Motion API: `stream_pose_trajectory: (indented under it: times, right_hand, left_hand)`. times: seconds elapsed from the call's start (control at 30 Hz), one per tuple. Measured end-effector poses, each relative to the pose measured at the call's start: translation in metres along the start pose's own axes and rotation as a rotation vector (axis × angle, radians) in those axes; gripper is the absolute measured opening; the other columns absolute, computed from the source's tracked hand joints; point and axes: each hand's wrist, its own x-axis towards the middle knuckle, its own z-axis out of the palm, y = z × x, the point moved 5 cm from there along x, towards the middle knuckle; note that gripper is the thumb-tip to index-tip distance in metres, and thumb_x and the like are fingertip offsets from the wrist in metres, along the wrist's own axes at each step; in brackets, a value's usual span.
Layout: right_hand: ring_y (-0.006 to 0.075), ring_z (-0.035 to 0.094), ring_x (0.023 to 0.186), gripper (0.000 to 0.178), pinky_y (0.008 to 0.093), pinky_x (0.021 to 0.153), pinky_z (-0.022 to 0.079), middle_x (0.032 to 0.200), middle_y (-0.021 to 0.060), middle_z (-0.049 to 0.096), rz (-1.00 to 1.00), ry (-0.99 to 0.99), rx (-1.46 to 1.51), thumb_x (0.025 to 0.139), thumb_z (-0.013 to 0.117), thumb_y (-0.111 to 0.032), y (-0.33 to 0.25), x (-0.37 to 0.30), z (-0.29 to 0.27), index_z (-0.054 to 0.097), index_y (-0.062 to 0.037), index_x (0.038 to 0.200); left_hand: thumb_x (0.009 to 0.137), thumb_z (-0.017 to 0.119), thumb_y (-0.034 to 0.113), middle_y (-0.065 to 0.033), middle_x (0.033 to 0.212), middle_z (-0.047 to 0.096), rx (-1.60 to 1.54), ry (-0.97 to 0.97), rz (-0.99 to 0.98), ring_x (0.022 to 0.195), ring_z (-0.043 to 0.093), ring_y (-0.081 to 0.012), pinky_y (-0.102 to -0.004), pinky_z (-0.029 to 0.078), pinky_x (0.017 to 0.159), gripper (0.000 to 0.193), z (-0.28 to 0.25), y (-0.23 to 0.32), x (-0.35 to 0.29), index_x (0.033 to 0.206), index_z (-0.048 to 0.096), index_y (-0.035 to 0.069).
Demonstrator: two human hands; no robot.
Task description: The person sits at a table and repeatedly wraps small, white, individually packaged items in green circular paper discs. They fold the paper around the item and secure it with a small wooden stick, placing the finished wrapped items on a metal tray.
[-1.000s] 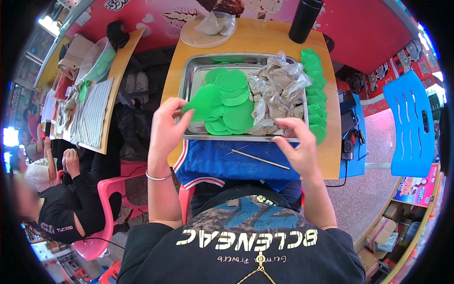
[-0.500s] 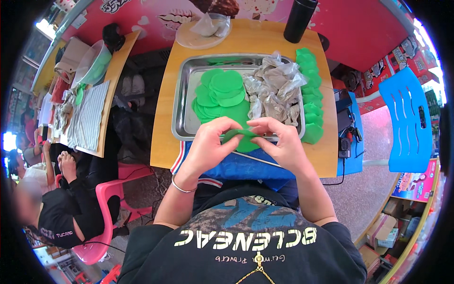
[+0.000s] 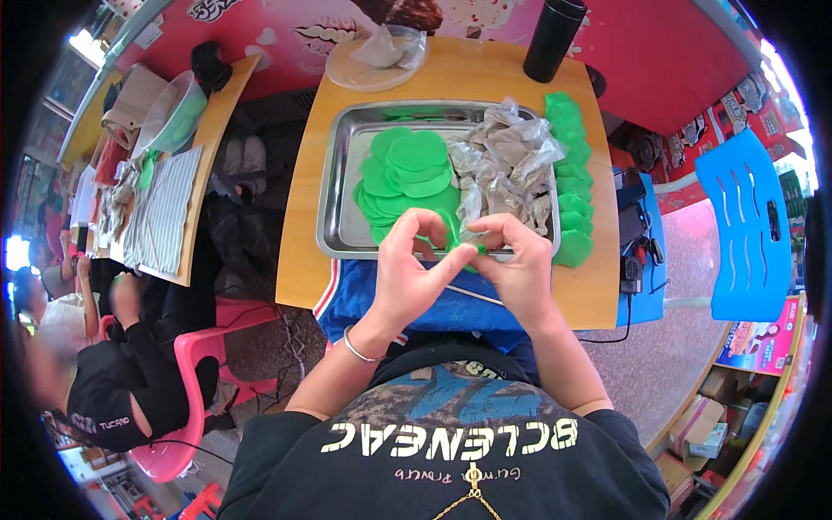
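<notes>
Green disc (image 3: 452,229) has gone from nearly flat to folded upward since half a second ago; left hand (image 3: 412,264) has shifted right. It and right hand (image 3: 522,264) are nearly closed, thumbs and index fingers pinching the disc above the tray's near edge. Fingers hide most of it, exact fold unclear. Blue cloth (image 3: 368,295) below, partly covered by forearms; thin stick (image 3: 477,295) on it, ends hidden. Metal tray (image 3: 348,227): loose green discs (image 3: 416,154) left, grey lumps in clear plastic (image 3: 507,178) right, contents hard to make out. Green pieces (image 3: 574,184) line the tray's right side on the wood-topped table (image 3: 302,234). Farther: plate (image 3: 341,71), black bottle (image 3: 553,43), pink wall (image 3: 654,65). Blue chair (image 3: 745,234) right; co-worker (image 3: 104,390) left, hands blurred.
</notes>
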Motion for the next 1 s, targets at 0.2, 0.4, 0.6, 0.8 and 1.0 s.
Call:
stream_pose_trajectory:
  times: [0.2,0.4,0.6,0.8,1.0]
  right_hand:
    - [0.0066,0.051,0.058,0.022,0.021,0.053,0.041,0.068,0.0,0.055,0.06,-0.097,0.039,0.065,0.075,-0.004,0.011,-0.001,-0.003,0.057,-0.0047,0.078]
    - [0.004,0.05,0.066,0.016,0.0187,0.06,0.04,0.072,-0.0036,0.055,0.3,-0.177,0.756,0.074,0.07,-0.004,0.026,-0.008,0.003,0.054,-0.0072,0.076]
    - [0.0056,0.051,0.072,0.014,0.0198,0.064,0.041,0.078,-0.001,0.055,0.258,-0.063,0.843,0.077,0.067,-0.004,0.026,-0.012,0.007,0.053,-0.0061,0.077]
    - [0.0106,0.048,0.067,0.016,0.0254,0.06,0.039,0.075,0.0027,0.053,0.032,0.01,0.182,0.073,0.067,-0.004,0.02,-0.017,0.003,0.053,-0.0036,0.08]
    - [0.0179,0.05,0.065,0.017,0.0282,0.059,0.042,0.073,0.0069,0.053,-0.104,0.172,-0.144,0.069,0.066,-0.001,0.008,-0.011,-0.004,0.054,-0.0033,0.081]
  left_hand:
    - [0.078,0.065,0.005,-0.0015,0.076,0.055,-0.386,-0.194,-0.114,0.066,0.053,-0.0063,-0.0193,0.046,0.057,0.013,0.01,-0.017,0.001,0.08,0.053,0.001]
    - [0.081,0.061,0.002,-0.0026,0.079,0.056,-0.657,-0.309,-0.234,0.073,0.057,-0.0085,-0.0217,0.05,0.066,0.012,0.016,-0.011,0.002,0.083,0.049,0.002]
    - [0.08,0.055,-0.006,-0.0009,0.079,0.052,-0.546,-0.226,-0.208,0.073,0.054,-0.0069,-0.0225,0.049,0.065,0.012,0.021,-0.006,0.001,0.084,0.045,0.001]
    - [0.071,0.053,-0.011,-0.0009,0.074,0.048,-0.09,0.04,0.062,0.065,0.045,-0.0044,-0.0175,0.038,0.054,0.032,0.019,-0.005,0.001,0.1,0.046,0.002]
    - [0.071,0.059,-0.007,-0.0035,0.061,0.048,0.127,0.133,0.285,0.052,0.046,-0.0103,-0.0224,0.04,0.049,0.022,0.026,0.004,-0.008,0.092,0.057,0.001]
